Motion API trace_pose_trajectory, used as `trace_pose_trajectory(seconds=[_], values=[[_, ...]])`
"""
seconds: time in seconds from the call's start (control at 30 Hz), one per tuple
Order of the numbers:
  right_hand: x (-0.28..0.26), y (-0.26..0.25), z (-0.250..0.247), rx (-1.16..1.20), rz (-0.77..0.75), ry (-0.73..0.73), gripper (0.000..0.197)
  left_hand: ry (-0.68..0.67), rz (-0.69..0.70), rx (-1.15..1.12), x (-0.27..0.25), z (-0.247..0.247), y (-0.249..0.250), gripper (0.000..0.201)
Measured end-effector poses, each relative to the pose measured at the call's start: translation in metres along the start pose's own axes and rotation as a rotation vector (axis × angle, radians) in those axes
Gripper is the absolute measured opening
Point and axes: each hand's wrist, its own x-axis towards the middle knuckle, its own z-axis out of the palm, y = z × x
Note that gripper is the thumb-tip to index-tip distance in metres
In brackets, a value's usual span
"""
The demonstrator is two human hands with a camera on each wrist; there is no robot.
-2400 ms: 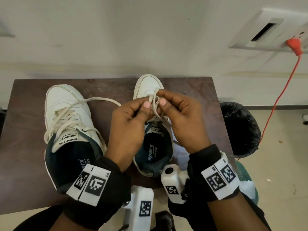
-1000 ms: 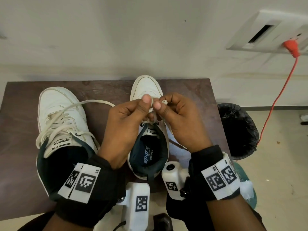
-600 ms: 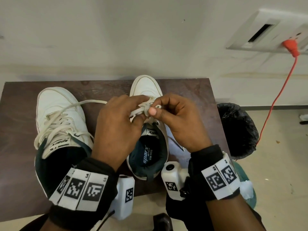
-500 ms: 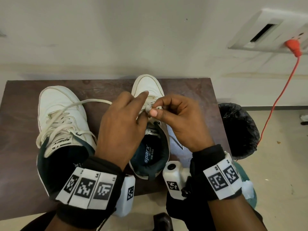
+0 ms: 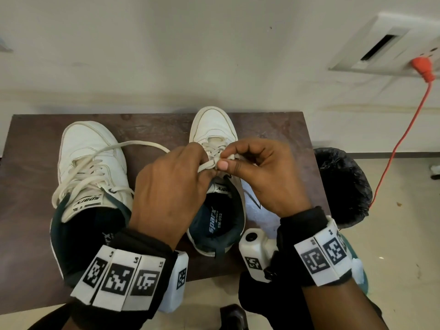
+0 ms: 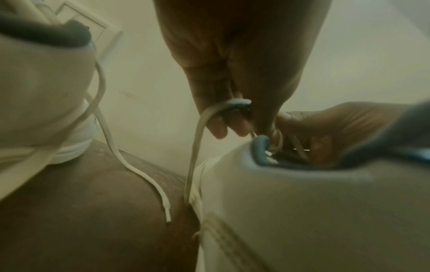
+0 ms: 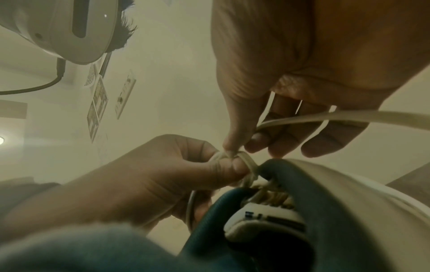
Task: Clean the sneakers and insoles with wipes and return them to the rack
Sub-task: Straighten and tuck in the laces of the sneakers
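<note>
You are tying the lace (image 5: 209, 164) of the right-hand sneaker (image 5: 215, 182), which stands toe-away on the brown table (image 5: 273, 129) at about 12 o'clock from your wrists. Your left hand (image 5: 170, 186) has its fingers curled over the lace, one strand looped round a fingertip in the left wrist view. Your right hand (image 5: 259, 177) pinches the knot between thumb and forefinger, the other fingers bent and slightly spread.

To do this well, keep the right-hand pinch firm on the crossing so it does not loosen while the left draws its strand through. Pull outward toward 9 and 3 o'clock evenly, not upward, or the shoe will likely lift off the table. Seat the knot just above the tongue.

The other sneaker (image 5: 90, 172) sits at 9 o'clock, its lace (image 5: 133, 145) trailing loose toward your left hand; mind you do not catch that strand. It probably needs tying next, before either shoe goes to the rack, which is not in view.
</note>
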Motion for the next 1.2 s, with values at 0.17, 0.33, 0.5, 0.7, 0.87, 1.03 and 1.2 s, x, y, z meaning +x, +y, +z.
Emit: trace_pose_trajectory(seconds=[0.17,0.33,0.5,0.7,0.87,1.03,1.2], values=[[-0.001,0.000,0.001,-0.024,-0.034,0.006,0.012,0.020,-0.047,-0.170,-0.001,-0.005,0.000,0.010],[-0.001,0.001,0.001,-0.013,-0.045,0.031,0.015,0.000,-0.170,-0.593,-0.004,-0.013,0.000,0.019],[0.000,0.001,0.002,0.000,-0.036,0.033,0.015,-0.085,-0.391,-0.873,-0.001,-0.014,-0.003,0.024],[-0.002,0.001,0.001,-0.032,-0.042,0.038,0.013,-0.133,-0.370,-0.895,0.000,-0.013,-0.005,0.021],[-0.002,-0.002,-0.004,-0.035,-0.044,0.054,0.009,0.018,-0.354,-0.791,0.000,-0.010,0.001,0.005],[-0.004,0.001,-0.018,-0.098,0.004,0.015,0.006,-0.029,-0.327,-0.610,-0.003,0.000,0.007,0.034],[-0.007,0.002,-0.021,-0.111,-0.006,0.028,0.005,-0.008,-0.196,-0.466,-0.001,-0.001,0.004,0.026]])
